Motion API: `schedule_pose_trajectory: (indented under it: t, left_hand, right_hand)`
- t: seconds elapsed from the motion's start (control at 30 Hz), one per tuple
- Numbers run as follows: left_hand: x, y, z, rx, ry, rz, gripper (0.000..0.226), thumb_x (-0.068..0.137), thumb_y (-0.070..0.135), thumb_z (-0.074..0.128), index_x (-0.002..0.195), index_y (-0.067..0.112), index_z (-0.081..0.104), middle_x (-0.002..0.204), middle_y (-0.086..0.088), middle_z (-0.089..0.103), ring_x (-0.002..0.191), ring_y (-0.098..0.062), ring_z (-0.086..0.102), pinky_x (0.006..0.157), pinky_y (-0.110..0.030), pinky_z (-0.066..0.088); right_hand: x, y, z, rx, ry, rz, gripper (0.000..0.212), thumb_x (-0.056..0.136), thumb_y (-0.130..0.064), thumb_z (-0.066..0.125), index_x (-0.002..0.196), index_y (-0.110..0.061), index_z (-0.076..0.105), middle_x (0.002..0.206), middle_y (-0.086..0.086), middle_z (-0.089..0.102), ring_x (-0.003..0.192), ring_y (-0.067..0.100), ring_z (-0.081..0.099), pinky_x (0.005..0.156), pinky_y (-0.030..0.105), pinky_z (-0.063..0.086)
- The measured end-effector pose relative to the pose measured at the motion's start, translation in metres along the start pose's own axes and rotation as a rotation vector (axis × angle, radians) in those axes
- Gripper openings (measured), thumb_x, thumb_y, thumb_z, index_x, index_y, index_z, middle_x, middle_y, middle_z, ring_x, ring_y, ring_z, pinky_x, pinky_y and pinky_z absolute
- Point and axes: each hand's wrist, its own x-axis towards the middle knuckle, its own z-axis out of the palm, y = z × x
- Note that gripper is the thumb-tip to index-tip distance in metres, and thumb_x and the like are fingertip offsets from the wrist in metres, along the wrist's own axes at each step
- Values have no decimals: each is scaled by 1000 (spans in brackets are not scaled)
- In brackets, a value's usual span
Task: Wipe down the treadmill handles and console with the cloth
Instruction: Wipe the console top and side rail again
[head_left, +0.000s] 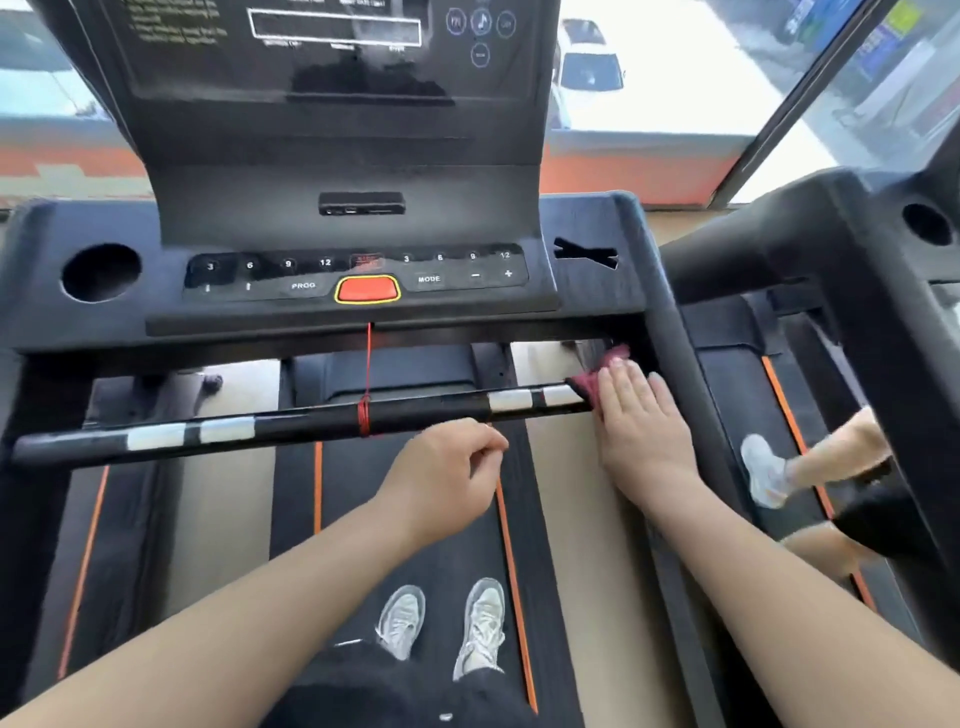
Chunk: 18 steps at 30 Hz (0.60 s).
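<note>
**Cloth pressed at the right end of the handlebar**

Our right grip (639, 415) lies flat, fingers straight and close together, pressing the dark red cloth (586, 383) against the right end of the front handlebar (291, 431). The cloth is bunched under our fingertips. One fold shows to the left of the fingers on the bar, and another peeks out beyond them, at the corner where the bar meets the right side rail (670, 312). Just left of this grip, two silver sensor plates (511, 400) wrap the bar.

Our left grip (447, 467) hovers further left and nearer to us, just below the bar and not touching it. Its fingers are curled inward with the thumb against the forefinger, and we cannot tell whether it pinches anything. Just left of that grip, a red cord (369, 358) is wound round the middle of the bar and runs straight up to the console (358, 228).

Beyond both grips, the console carries a row of numbered keys and a red stop button (368, 289), with a round cup holder (101, 271) at its far left. Below our forearms, our grey shoes (400, 618) stand on the black belt (353, 493). To the right of our right grip, another person's leg and white shoe (763, 467) show on the neighbouring treadmill.
</note>
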Motion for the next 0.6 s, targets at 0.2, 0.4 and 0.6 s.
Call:
schedule_pose_trajectory:
  t: [0.2,0.4,0.6]
  left_hand:
    - [-30,-17,-2,-1,33,-150,18,95,17,62,105,22,77,97,15,73,84,0,60,82,-21,48]
    - [-55,-41,-39,41,169,-262,18,91,12,63,87,26,74,77,21,66,76,-4,59,76,-27,51]
    - [-76,-63,-62,-84,310,-374,18,93,13,65,92,27,76,84,25,70,82,0,66,82,-30,55]
  right_hand:
    - [-1,-98,-7,348,59,99,59,101,-29,30,145,6,46,155,26,40,147,41,34,120,55,27]
    - [0,-198,-28,592,19,-206,57,101,-31,31,142,1,54,152,17,48,147,34,38,120,50,31]
    - [-10,-176,-65,687,-107,-187,50,103,-41,31,128,-17,67,138,-4,64,137,14,51,112,28,37]
